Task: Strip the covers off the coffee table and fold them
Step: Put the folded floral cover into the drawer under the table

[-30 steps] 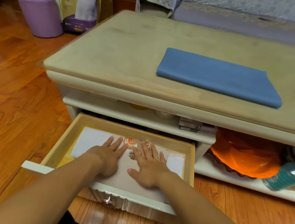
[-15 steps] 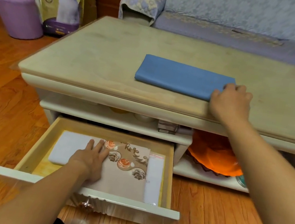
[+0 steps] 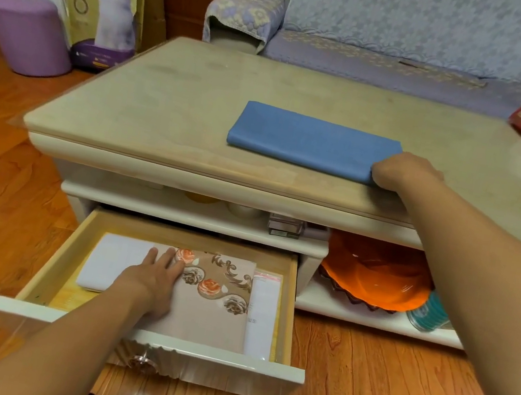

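Bare coffee table [image 3: 168, 118]: my right hand [image 3: 402, 172] grips the folded blue cover [image 3: 307, 139] (near corner); left hand [image 3: 152, 277], fingers straight, rests on the drawer's flowered cover [image 3: 216, 304].

Single head-worn, wide-angle view. The camera looked forward and down from above the front edge of the desk [image 3: 168, 118], close enough that both forearms entered from the bottom of the frame. It faced the sofa [image 3: 418, 44] beyond the far edge. The open drawer [image 3: 140, 338] lay nearest, beneath the front edge; straight lines bowed toward the frame margins.
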The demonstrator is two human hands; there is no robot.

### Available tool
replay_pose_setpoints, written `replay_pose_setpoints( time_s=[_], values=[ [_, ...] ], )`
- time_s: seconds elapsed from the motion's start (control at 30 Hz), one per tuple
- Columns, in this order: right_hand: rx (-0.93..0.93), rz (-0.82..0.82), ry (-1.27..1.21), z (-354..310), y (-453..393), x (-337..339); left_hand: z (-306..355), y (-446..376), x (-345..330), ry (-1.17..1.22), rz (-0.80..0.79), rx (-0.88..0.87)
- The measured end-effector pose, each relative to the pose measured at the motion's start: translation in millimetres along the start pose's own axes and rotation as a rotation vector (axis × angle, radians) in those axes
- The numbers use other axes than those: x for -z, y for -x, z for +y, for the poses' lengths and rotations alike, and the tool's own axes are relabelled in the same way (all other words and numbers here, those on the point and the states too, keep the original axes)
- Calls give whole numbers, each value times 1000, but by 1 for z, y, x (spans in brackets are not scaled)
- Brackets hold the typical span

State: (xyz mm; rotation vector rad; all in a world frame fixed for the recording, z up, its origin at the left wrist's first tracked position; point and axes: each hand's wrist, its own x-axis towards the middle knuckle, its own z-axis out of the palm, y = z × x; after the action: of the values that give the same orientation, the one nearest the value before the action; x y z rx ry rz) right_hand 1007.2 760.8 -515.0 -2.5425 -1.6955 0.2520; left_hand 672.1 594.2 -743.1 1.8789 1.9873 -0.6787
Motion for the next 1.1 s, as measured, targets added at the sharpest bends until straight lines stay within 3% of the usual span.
replay_pose_setpoints(
  time_s=[0.1,0.47,0.73,0.93,1.1],
  values=[
    [-42,28,-135,13,-5,5,2,1,3,3,-9,5],
    [-241,-69,-1103,31,-5,18,6,-5,5,-16,-27,22],
    [-365,-271,-1268,31,-1,29,6,1,5,-13,-25,18],
    [-389,-230,-1483,30,2,26,5,2,4,14,-21,17],
    [-299,-247,-1408,27,16,17,6,7,5,38,-28,21]
  ],
)
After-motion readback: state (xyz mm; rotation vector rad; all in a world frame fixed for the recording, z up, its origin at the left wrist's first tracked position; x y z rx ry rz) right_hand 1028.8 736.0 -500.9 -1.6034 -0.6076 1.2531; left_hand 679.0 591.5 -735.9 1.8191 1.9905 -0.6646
